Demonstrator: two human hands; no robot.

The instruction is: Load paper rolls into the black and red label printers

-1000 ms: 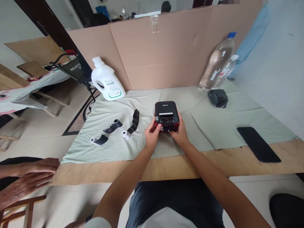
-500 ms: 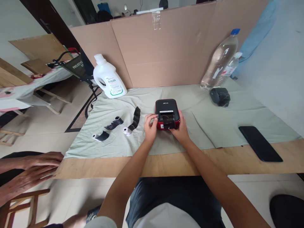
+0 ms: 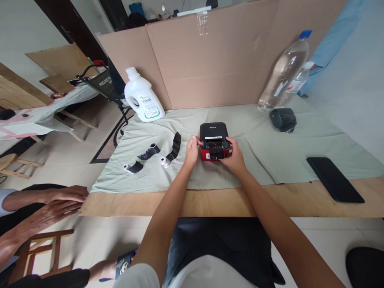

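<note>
A small black and red label printer (image 3: 214, 129) lies on the cloth in front of me, with a strip of black label tape (image 3: 216, 151) hanging over its front. My left hand (image 3: 192, 150) is closed at its left edge, fingertips on the corner near the slot. Around the right side curls my right hand (image 3: 235, 157), its thumb low near the front and its fingers on the upper edge. Left of the printer are several partly unrolled black label rolls with white backing: one roll (image 3: 173, 151) is nearest, another (image 3: 149, 151) lies beyond it, and a third (image 3: 133, 167) is farthest left.
A white jug (image 3: 145, 98) and two clear bottles (image 3: 285, 72) stand by the cardboard screen (image 3: 210, 68). A black wrapped object (image 3: 283, 119) and a phone (image 3: 334, 179) lie at right. Another person's hands (image 3: 60, 204) rest at the table's left corner.
My left hand's fingers have drawn in from the printer's front-left toward its left edge. The right hand keeps its hold. The whole view has shifted slightly.
</note>
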